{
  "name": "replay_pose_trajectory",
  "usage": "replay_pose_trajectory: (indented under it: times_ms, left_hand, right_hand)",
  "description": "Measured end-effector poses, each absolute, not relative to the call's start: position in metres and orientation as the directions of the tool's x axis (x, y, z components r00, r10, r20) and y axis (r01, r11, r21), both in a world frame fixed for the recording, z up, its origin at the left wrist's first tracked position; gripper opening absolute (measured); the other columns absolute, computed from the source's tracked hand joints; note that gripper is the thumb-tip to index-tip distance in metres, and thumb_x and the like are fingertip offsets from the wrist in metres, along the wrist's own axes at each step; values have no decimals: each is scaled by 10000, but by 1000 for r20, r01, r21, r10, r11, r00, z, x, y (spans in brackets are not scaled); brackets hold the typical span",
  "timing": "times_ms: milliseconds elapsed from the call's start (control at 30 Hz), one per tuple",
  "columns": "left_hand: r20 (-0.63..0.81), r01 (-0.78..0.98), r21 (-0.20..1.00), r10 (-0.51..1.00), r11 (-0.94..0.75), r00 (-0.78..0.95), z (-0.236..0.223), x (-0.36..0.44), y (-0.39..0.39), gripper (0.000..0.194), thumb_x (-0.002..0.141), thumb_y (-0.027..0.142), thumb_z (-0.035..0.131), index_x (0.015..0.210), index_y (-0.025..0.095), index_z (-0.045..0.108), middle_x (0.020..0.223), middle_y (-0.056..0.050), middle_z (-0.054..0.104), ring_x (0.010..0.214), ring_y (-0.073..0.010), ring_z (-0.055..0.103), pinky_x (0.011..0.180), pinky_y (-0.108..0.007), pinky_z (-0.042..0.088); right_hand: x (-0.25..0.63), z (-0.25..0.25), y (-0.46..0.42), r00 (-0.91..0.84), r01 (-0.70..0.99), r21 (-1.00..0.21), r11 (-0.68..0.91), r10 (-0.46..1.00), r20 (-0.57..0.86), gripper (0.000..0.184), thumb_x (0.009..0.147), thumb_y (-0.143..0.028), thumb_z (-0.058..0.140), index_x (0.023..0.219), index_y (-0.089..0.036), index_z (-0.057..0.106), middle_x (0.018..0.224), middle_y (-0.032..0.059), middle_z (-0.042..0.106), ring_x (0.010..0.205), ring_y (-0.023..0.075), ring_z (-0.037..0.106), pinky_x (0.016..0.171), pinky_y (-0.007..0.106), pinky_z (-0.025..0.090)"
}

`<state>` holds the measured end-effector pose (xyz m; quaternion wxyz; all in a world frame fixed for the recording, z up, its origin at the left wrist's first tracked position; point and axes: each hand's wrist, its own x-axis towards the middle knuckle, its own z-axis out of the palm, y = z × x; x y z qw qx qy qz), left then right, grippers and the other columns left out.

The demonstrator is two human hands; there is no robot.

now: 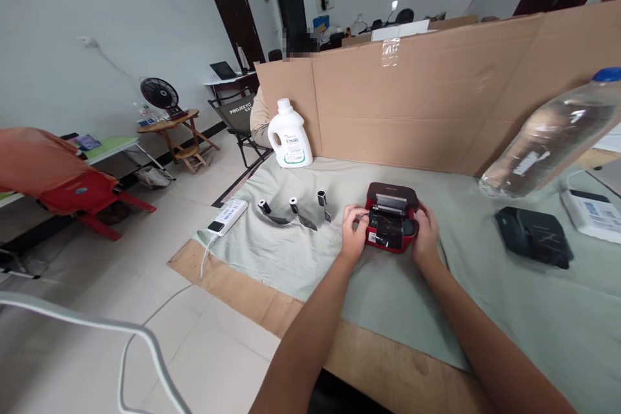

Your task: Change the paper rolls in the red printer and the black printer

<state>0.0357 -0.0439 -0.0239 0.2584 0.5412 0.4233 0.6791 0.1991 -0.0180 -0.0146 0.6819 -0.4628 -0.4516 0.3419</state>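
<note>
Red-and-black printer [389, 222] between both hands [354, 231] [426, 233]

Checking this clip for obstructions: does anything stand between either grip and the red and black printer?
Nothing visible does: the left grip and right grip touch opposite sides of the printer. The nearest small roll sits apart to the left.

Smooth plastic device [392, 218], matt cloth [388, 301]

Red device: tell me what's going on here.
A person has both hands on the red device, the left hand at its left side and the right hand at its right. It sits on the pale green cloth with its lid open. Three small rolls with dark loose ends are on the cloth to its left.
</note>
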Motion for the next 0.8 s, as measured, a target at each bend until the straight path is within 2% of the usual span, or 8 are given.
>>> replay_pose_trajectory:
  times_ms: [67, 167, 267, 333, 467, 600, 700, 800]
  left_hand:
    - [503, 115, 863, 814, -492, -290, -23, 35, -45, 179, 947, 313, 560, 932, 192, 691, 1045, -67, 594, 998, -185, 601, 920, -322, 504]
    - [494, 119, 868, 815, -482, -303, -21, 35, -46, 196, 947, 333, 572, 953, 192, 708, 998, -55, 579, 910, -165, 583, 846, -292, 499]
    - [501, 116, 864, 812, -490, -299, -21, 35, -45, 200, 951, 331, 567, 954, 195, 714, 901, -31, 548, 849, -156, 554, 800, -278, 481]
    - [498, 122, 866, 816, -485, -293, -21, 35, -44, 209, 950, 343, 569, 951, 195, 717, 860, -23, 531, 820, -154, 537, 777, -275, 474]
    - [485, 114, 874, 826, -473, -287, -20, 34, -44, 213, 941, 360, 583, 937, 195, 717, 836, -19, 522, 785, -150, 521, 741, -272, 465]
    - [466, 70, 881, 833, -467, -299, -19, 35, -44, 190, 930, 348, 601, 936, 200, 720, 845, -20, 529, 774, -149, 519, 745, -279, 473]
    - [458, 31, 882, 840, -471, -290, -19, 35, -43, 210, 953, 344, 564, 939, 202, 718, 871, -32, 561, 785, -158, 531, 760, -297, 483]
    - [470, -6, 871, 834, -492, -288, -20, 34, -41, 248, 978, 327, 512, 922, 194, 713, 886, -46, 594, 816, -174, 549, 800, -325, 492]
  right_hand:
    - [210, 2, -12, 306, 226, -912, 342, 864, 400, 302, 865, -448, 559, 964, -220, 729, 1113, 67, 697, 1058, 222, 624, 992, 396, 471]
    - [222, 34, 11, 0, 574, -744, 342, 909, 417, 194, 814, -345, 584, 792, -231, 740, 914, 64, 714, 939, 245, 617, 948, 414, 463]
    - [214, 63, 40, -322, 775, -532, 340, 938, 131, 65, 703, -253, 687, 644, -239, 709, 733, 48, 692, 923, 280, 618, 970, 454, 427]
    - [198, 74, 56, -374, 848, -433, 305, 924, -82, 173, 600, -204, 783, 522, -227, 630, 628, 42, 648, 942, 306, 622, 984, 475, 406]
    - [172, 76, 66, -327, 878, -423, 224, 926, -188, 370, 526, -85, 801, 415, -211, 471, 532, 42, 572, 891, 308, 638, 946, 485, 420]
    - [184, 91, 41, -389, 818, -510, 267, 910, -146, 276, 579, -61, 723, 465, -224, 532, 540, 18, 571, 698, 238, 582, 872, 486, 459]
    - [192, 124, 10, -359, 657, -681, 322, 929, 92, 132, 644, -103, 736, 669, -231, 717, 705, 39, 676, 710, 238, 584, 906, 499, 469]
    - [157, 162, -5, -310, 494, -719, 490, 871, 380, 296, 794, -256, 719, 1086, -295, 752, 1017, 40, 729, 850, 252, 651, 941, 493, 499]
